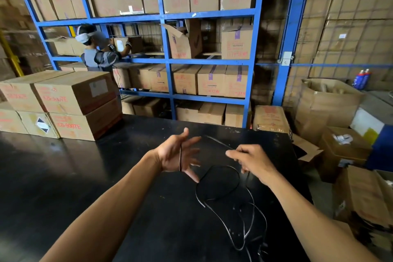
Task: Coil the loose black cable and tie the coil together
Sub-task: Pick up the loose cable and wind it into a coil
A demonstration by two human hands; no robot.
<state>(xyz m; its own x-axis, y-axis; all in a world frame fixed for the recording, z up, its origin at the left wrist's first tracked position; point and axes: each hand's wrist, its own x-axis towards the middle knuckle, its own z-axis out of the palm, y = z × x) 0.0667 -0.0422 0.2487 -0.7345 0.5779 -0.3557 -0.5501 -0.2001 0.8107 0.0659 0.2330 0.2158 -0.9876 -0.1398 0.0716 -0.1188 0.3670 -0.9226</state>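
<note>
A thin black cable (223,193) lies in loose loops on the black table (74,176), trailing toward the near right edge. My left hand (178,155) is held up over the table with spread fingers, and a turn of the cable runs across its palm. From there the cable arcs to my right hand (251,159), which pinches it between thumb and fingers. One loop hangs below and between the two hands.
Stacked cardboard boxes (70,104) stand on the table's far left. Blue shelving (168,59) full of boxes rises behind the table, where a person (97,53) handles a box. More open cartons (331,112) crowd the floor on the right.
</note>
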